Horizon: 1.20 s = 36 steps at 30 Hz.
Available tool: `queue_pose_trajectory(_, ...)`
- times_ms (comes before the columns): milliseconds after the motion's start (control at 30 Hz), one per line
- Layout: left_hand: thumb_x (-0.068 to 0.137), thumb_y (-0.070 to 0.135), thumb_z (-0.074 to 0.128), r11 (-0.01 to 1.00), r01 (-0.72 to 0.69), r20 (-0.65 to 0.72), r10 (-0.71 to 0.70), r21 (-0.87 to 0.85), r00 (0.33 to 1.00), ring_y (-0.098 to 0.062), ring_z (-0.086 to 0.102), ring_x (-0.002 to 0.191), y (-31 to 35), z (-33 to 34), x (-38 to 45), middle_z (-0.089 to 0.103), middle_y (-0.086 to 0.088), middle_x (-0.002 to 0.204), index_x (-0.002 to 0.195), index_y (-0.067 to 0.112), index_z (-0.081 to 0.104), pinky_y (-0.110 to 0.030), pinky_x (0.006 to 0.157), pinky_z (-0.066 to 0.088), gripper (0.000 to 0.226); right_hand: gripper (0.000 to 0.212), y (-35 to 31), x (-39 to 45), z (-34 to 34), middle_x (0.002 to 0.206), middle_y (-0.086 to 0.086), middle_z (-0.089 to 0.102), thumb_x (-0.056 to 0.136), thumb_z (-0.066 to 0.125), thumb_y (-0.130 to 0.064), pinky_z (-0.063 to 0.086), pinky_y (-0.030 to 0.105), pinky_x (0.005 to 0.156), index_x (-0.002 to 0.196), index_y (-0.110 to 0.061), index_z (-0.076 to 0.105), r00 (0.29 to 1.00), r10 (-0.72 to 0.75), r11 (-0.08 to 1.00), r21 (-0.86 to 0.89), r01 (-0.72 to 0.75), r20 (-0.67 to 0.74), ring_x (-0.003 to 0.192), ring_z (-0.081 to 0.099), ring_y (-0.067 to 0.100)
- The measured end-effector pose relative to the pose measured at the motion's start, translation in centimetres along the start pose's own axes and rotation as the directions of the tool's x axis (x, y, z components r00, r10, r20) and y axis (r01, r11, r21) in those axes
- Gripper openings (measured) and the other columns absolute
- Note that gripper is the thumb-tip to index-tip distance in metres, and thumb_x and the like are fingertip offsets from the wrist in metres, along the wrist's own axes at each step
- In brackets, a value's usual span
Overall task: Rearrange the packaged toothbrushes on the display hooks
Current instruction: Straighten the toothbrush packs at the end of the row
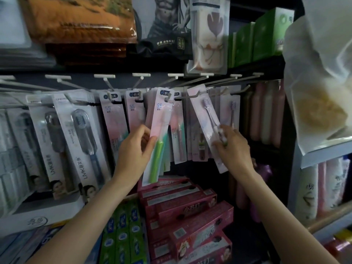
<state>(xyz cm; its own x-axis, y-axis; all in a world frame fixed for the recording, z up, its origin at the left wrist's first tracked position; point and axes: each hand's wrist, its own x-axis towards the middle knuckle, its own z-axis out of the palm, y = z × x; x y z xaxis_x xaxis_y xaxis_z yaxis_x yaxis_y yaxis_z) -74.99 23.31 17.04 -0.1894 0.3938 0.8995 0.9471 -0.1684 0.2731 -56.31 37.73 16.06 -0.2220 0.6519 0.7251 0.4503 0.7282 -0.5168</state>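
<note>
Toothbrush packs hang in rows on the white display hooks (172,98) beneath a dark shelf, and two of them are in hand. At far left, large blister packs marked LMK (76,134) hang tilted, each showing a capped brush head. Next come pale pink packs printed SS (112,119), hanging straight on their hooks.

Left hand (136,151): fingers and thumb curled round the lower half of the green-handled toothbrush pack (159,134) — a pink-to-green card, held nearly upright with its header up at the level of the hooks. Whether a hook passes through its header cannot be told.

Right hand (233,144): fingers pinch the lower part of the purple-bristled toothbrush pack (206,122), which is slanted, top leaning left, its header close to a hook tip. More packs hang behind and between the two hands; a further purple brush pack (231,111) hangs just right of the held one.

Below the hooks lie green toothpaste boxes (122,231) and, to their right, stacked pink toothpaste boxes (188,210). At far right — pink bottles (266,115) in shadow and a translucent bag (320,88) on a white shelf.
</note>
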Motion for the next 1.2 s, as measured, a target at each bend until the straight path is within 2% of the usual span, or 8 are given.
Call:
queue_pose_trajectory(267, 0.088, 0.015, 0.059, 0.999, -0.018, 0.011, 0.017, 0.027, 1.0, -0.013, 0.054, 0.064, -0.6, -0.6, 0.1, 0.055, 0.001, 0.07, 0.082, 0.01, 0.051, -0.02, 0.057, 0.042, 0.012, 0.04, 0.6, -0.8, 0.2, 0.114, 0.016, 0.057, 0.088, 0.059, -0.018, 0.041, 0.036, 0.082, 0.127, -0.012, 0.05, 0.997, 0.063, 0.998, 0.013, -0.062, -0.046, 0.102, 0.055, 0.034)
queue_pose_trajectory(467, 0.089, 0.016, 0.058, 1.0, -0.005, 0.01, 0.005, -0.008, 1.0, -0.005, 0.053, 0.066, -0.3, 0.0, -0.1, 0.052, 0.007, 0.07, 0.085, 0.01, 0.052, -0.016, 0.057, 0.041, 0.01, 0.042, 0.8, -1.1, 0.8, 0.12, 0.018, 0.05, 0.088, 0.057, -0.011, 0.038, 0.035, 0.077, 0.128, -0.008, 0.045, 0.998, 0.056, 0.998, -0.036, -0.057, -0.033, 0.103, 0.052, 0.037)
queue_pose_trajectory(567, 0.089, 0.015, 0.059, 1.0, 0.003, 0.043, -0.003, -0.011, 0.999, -0.002, 0.054, 0.069, -0.8, -0.1, -0.8, 0.055, 0.006, 0.074, 0.088, 0.009, 0.054, -0.011, 0.061, 0.043, 0.008, 0.043, 0.9, -1.7, 1.6, 0.125, 0.021, 0.041, 0.085, 0.056, -0.005, 0.039, 0.04, 0.082, 0.127, -0.004, 0.045, 0.998, 0.033, 0.992, -0.119, -0.04, -0.058, 0.109, 0.044, 0.04)
queue_pose_trajectory(700, 0.087, 0.01, 0.061, 0.996, 0.085, 0.1, -0.087, 0.026, 0.991, 0.002, 0.054, 0.07, -2.3, -0.3, -4.2, 0.053, 0.015, 0.075, 0.086, 0.016, 0.054, -0.006, 0.065, 0.041, 0.009, 0.034, -0.5, -2.9, 2.8, 0.122, 0.016, 0.043, 0.086, 0.062, -0.008, 0.038, 0.027, 0.089, 0.118, -0.003, 0.053, 0.994, -0.076, 0.994, 0.071, 0.082, -0.084, 0.111, 0.047, 0.031)
queue_pose_trajectory(800, 0.087, 0.012, 0.061, 0.992, 0.094, 0.154, -0.106, 0.085, 0.982, 0.0, 0.056, 0.069, -3.2, -0.6, -7.4, 0.054, 0.014, 0.074, 0.088, 0.017, 0.055, -0.011, 0.063, 0.044, 0.008, 0.032, -2.3, -3.9, 3.8, 0.114, 0.007, 0.044, 0.085, 0.063, -0.008, 0.033, 0.013, 0.08, 0.116, -0.005, 0.054, 0.986, -0.153, 0.967, 0.198, 0.162, -0.06, 0.097, 0.048, 0.017)
queue_pose_trajectory(1000, 0.087, 0.01, 0.06, 0.992, -0.003, 0.161, -0.018, 0.127, 0.987, -0.003, 0.055, 0.077, -2.9, -2.8, -10.4, 0.054, 0.008, 0.09, 0.105, 0.013, 0.053, -0.011, 0.067, 0.046, 0.019, 0.03, -5.8, -5.9, 5.1, 0.108, 0.001, 0.038, 0.084, 0.06, -0.001, 0.044, 0.021, 0.078, 0.113, -0.002, 0.052, 0.932, -0.264, 0.909, 0.259, 0.327, -0.25, 0.087, 0.05, 0.014)
queue_pose_trajectory(1100, 0.089, 0.014, 0.052, 0.986, -0.064, 0.154, 0.04, 0.155, 0.987, -0.006, 0.054, 0.076, -2.7, -4.2, -11.2, 0.055, 0.002, 0.094, 0.109, 0.017, 0.046, -0.021, 0.066, 0.047, 0.022, 0.031, -7.8, -7.0, 6.1, 0.107, 0.0, 0.036, 0.084, 0.059, -0.001, 0.04, 0.012, 0.076, 0.114, -0.004, 0.05, 0.897, -0.382, 0.867, 0.251, 0.431, -0.222, 0.085, 0.045, 0.009)
queue_pose_trajectory(1200, 0.089, 0.019, 0.041, 0.979, -0.068, 0.121, 0.045, 0.194, 0.992, -0.005, 0.051, 0.082, -3.1, -6.3, -11.7, 0.05, 0.001, 0.1, 0.111, 0.019, 0.044, -0.02, 0.071, 0.046, 0.023, 0.032, -10.0, -8.0, 7.2, 0.108, -0.005, 0.034, 0.086, 0.057, -0.014, 0.039, 0.013, 0.076, 0.116, -0.008, 0.047, 0.874, -0.463, 0.823, 0.294, 0.486, -0.149, 0.085, 0.043, 0.006)
